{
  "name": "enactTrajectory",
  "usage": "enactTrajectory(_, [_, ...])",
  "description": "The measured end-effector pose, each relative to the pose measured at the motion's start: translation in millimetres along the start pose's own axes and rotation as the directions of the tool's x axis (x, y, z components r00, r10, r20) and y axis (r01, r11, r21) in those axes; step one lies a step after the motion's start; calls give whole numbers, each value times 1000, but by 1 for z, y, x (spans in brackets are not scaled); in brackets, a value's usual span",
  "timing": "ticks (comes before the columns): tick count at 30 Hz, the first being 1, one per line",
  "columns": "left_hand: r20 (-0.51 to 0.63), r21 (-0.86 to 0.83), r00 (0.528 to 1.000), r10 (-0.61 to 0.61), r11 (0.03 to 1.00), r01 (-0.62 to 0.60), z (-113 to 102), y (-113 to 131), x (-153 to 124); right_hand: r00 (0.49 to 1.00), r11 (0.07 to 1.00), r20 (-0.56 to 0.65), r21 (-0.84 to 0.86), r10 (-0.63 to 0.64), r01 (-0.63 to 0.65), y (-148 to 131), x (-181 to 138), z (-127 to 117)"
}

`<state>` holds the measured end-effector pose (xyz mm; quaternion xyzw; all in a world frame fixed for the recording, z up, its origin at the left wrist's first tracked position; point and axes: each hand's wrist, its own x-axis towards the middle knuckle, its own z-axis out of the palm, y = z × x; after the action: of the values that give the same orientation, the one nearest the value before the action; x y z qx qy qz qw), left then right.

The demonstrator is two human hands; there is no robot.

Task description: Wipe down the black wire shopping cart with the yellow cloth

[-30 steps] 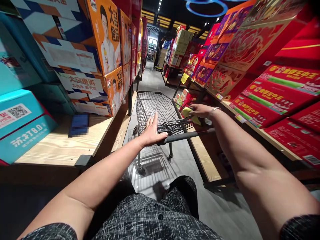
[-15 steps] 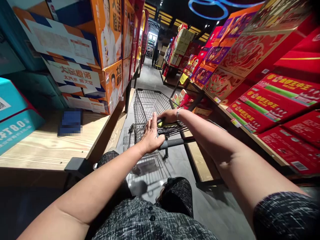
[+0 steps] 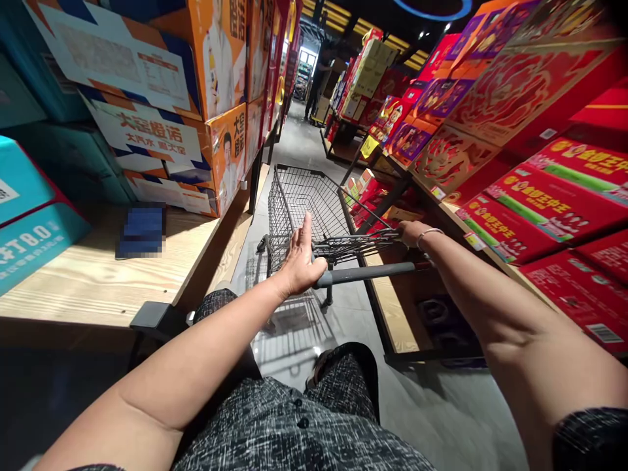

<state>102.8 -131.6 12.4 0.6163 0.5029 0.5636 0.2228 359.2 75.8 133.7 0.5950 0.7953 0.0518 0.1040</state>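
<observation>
A black wire shopping cart (image 3: 314, 196) stands ahead of me, its grey handle bar (image 3: 373, 273) crossing in front of my body. My left hand (image 3: 300, 263) is at the left end of the bar and the cart's corner, index finger pointing up and thumb over the bar. Its other fingers curl at the cart's edge. At the right rear corner of the cart, my right hand (image 3: 411, 232), with a bracelet on the wrist, closes on the wire rim; its fingertips are partly hidden. The cart's visible basket shows bare wire mesh.
Wooden shelving (image 3: 161, 288) on the left carries orange boxes (image 3: 228, 160), teal boxes (image 3: 29, 209) and a dark blurred flat item (image 3: 142, 229). Red gift boxes (image 3: 544, 196) fill the right shelf, close to the cart. A person (image 3: 318, 72) stands far down the aisle.
My right hand has moved right, away from beside my left hand, to the cart's right corner. The handle bar shows more fully now. My left hand stays at the bar's left end.
</observation>
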Motion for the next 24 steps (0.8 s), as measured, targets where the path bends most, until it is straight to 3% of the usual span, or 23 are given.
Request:
enactTrajectory(3, [-18,-23,1000,14,1000,-14,-1,-3,2,972,966,41,-126,231,-225,2,-8,4])
enactTrajectory(5, [-28,-35,1000,11,999,-12,0,-4,3,958,947,56,-177,282,-268,-8,-20,2])
enactTrajectory(12, [-33,-62,999,8,998,-10,-1,-6,-1,991,977,4,-167,136,-133,-73,-66,-18])
enactTrajectory(21, [3,-44,998,-55,998,55,-17,0,-2,992,987,-29,-99,123,-125,-83,-87,-23])
enactTrajectory(24, [6,-35,999,-37,999,37,-16,-1,-1,998,996,-61,-86,-6,1,-102,-104,-28])
